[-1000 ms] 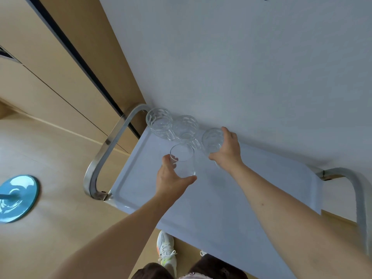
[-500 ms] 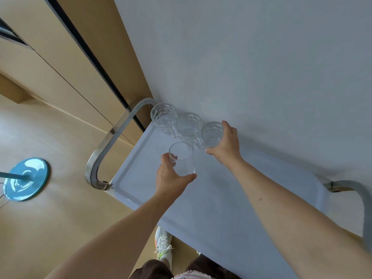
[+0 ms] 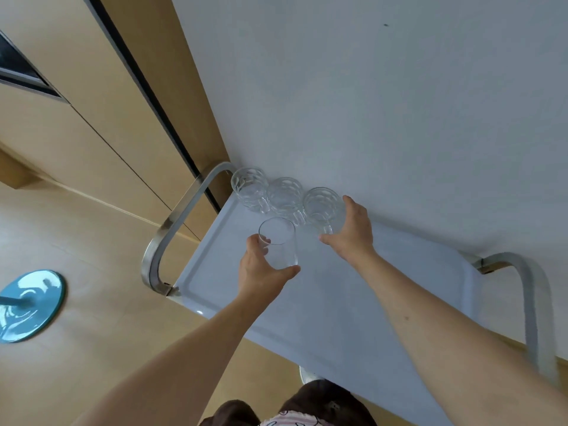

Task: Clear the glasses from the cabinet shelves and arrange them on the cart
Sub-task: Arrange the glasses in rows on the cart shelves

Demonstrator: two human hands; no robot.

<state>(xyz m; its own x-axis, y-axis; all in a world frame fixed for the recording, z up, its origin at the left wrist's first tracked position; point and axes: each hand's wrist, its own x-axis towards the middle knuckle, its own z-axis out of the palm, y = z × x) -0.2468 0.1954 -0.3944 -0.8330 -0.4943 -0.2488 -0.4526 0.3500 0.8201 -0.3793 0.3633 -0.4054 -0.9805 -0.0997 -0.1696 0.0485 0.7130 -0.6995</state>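
Note:
Three patterned glass mugs stand in a row along the far edge of the pale blue cart top [image 3: 353, 302], against the wall: the left mug [image 3: 247, 187], the middle mug [image 3: 284, 196] and the right mug [image 3: 321, 207]. My right hand [image 3: 353, 230] curls around the right mug. In front of the row, my left hand [image 3: 261, 269] grips a plain clear tumbler [image 3: 278, 242] low over the cart top. Whether the tumbler touches the cart I cannot tell.
The cart has a metal handle loop at its left end [image 3: 172, 232] and another at its right end [image 3: 528, 302]. Wooden cabinet doors [image 3: 92, 118] rise to the left of the white wall [image 3: 368, 103]. A round blue stand base [image 3: 29, 305] lies on the floor.
My right hand has slid the right mug closer to the middle mug, closing the row. The tumbler in my left hand has stayed about where it was. The camera has drifted slightly.

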